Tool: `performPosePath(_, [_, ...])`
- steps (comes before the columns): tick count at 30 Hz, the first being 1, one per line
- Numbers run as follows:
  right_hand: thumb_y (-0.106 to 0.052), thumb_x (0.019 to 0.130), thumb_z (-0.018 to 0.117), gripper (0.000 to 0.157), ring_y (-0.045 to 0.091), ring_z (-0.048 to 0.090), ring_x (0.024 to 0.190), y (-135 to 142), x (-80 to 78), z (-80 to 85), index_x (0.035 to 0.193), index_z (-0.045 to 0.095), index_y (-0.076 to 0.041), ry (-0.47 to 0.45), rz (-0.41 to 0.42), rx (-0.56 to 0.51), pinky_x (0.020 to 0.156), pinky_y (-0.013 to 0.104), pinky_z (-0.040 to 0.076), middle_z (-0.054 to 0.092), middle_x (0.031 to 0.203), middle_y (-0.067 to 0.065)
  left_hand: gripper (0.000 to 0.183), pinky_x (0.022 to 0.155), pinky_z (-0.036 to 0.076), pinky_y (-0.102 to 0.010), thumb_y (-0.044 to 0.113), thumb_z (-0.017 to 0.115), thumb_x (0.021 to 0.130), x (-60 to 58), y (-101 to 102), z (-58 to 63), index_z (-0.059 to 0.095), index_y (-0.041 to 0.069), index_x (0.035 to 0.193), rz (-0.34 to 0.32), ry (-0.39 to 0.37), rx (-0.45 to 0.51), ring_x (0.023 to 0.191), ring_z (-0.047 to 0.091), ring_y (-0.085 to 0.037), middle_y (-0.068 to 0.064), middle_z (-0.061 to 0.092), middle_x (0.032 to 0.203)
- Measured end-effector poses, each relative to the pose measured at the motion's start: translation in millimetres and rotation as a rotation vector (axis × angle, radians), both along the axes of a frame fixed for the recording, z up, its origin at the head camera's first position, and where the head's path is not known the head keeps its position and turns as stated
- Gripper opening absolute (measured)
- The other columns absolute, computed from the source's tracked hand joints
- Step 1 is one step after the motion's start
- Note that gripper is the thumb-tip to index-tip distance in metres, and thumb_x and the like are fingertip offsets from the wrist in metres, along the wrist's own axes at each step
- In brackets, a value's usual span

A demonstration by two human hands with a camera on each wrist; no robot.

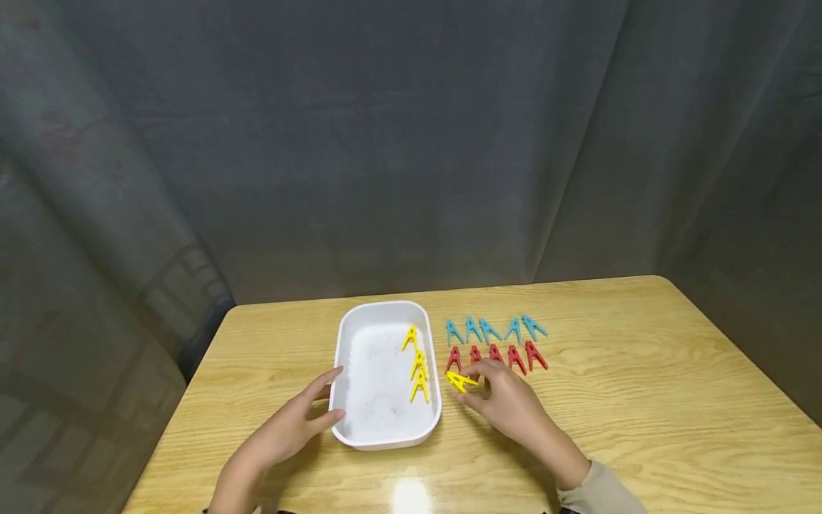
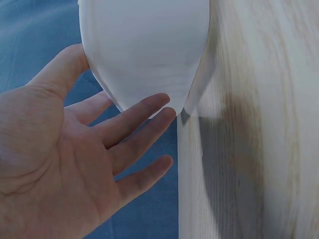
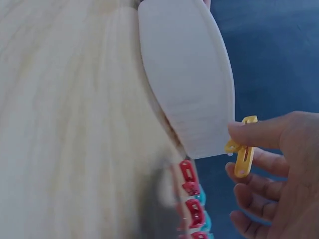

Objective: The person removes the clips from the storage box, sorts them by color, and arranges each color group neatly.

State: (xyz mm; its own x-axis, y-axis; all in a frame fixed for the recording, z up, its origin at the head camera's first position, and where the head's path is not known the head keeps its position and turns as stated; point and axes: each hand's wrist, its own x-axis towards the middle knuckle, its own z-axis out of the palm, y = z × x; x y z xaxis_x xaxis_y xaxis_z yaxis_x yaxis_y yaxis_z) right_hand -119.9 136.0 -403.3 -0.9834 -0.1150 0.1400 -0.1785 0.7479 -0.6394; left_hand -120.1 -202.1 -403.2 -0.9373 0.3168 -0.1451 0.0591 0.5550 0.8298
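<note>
My right hand (image 1: 507, 400) pinches a yellow clothespin (image 1: 459, 381) between thumb and fingers, just off the right side of a white tray (image 1: 388, 445). In the right wrist view the same clothespin (image 3: 244, 158) shows close to the tray's rim. Three more yellow clothespins (image 1: 419, 386) lie inside the tray along its right wall. At the tray's left side is my left hand (image 1: 289, 422), thumb and index fingertips at the rim. The left wrist view shows this hand (image 2: 75, 144) with its fingers spread and loosely extended beside the tray wall.
Right of the tray, several blue clothespins (image 1: 473, 330) form a back row. A row of red clothespins (image 1: 536, 355) sits in front of them, partly covered by my right hand. The wooden table (image 1: 648, 400) ends at a grey curtain (image 1: 385, 178) behind.
</note>
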Motion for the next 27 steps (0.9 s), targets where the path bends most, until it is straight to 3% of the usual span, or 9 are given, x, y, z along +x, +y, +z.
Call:
performPosePath(6, [-0.021,0.077,0.087,0.034,0.013,0.052,0.071,1,-2.7,-13.2,0.103,0.071,-0.007,-0.16,-0.058,-0.12,0.059,0.03,0.044,0.061,0.082,-0.002,0.067,0.107,0.032,-0.061,0.027,0.067,0.096,0.9,0,1.7,0.035,0.017,0.154,0.006,-0.002,-0.011,0.133,0.045,-0.037,-0.017,0.049,0.143])
performPosePath(10, [-0.027,0.074,0.089,0.038,0.013,0.054,0.072,1,-6.0,-21.1,0.1,0.069,-0.007,-0.214,-0.085,-0.088,0.062,0.032,0.046,0.061,0.081,-0.003,0.067,0.108,0.031,-0.061,0.028,0.067,0.096,2.0,-1,2.3,0.035,0.018,0.154,0.009,-0.004,-0.017,0.133,0.045,-0.037,-0.018,0.049,0.144])
performPosePath(27, [-0.032,0.074,0.088,0.03,0.011,0.054,0.065,-9,-20.0,-20.9,0.084,0.067,-0.013,-0.219,-0.11,0.036,0.058,0.033,0.044,0.059,0.07,-0.007,0.066,0.106,0.034,-0.06,0.029,0.067,0.096,1.1,-1,-1.3,0.036,0.018,0.153,-0.008,0.009,-0.009,0.132,0.046,-0.036,-0.015,0.052,0.14])
